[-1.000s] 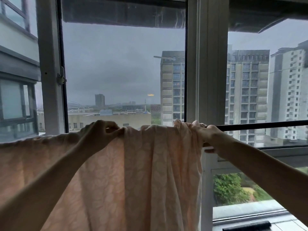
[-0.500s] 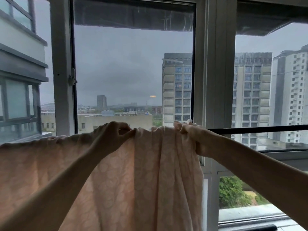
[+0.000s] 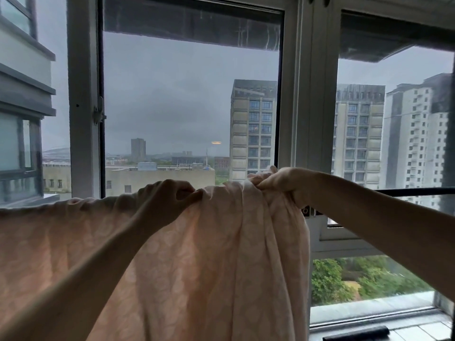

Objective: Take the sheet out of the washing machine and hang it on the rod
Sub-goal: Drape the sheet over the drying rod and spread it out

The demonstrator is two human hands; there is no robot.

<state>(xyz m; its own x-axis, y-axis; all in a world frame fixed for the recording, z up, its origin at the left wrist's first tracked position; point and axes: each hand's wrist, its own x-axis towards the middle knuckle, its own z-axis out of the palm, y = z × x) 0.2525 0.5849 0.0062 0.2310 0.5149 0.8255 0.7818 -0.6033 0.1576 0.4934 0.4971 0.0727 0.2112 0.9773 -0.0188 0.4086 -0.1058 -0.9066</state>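
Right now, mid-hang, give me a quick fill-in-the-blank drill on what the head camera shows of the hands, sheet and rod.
1. The pink sheet is draped over the ____, which runs on bare past the right hand.
2. The left hand pinches the sheet's ____ edge.
3. The bare stretch of the rod lies on the ____ side of the view.
4. Under the right hand the fabric is ____, not spread flat.

Missing words: rod; top; right; bunched

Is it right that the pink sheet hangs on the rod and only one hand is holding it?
Not quite. In the head view both hands hold it: the left hand and the right hand each pinch the top of the pink sheet, which does hang on the rod.
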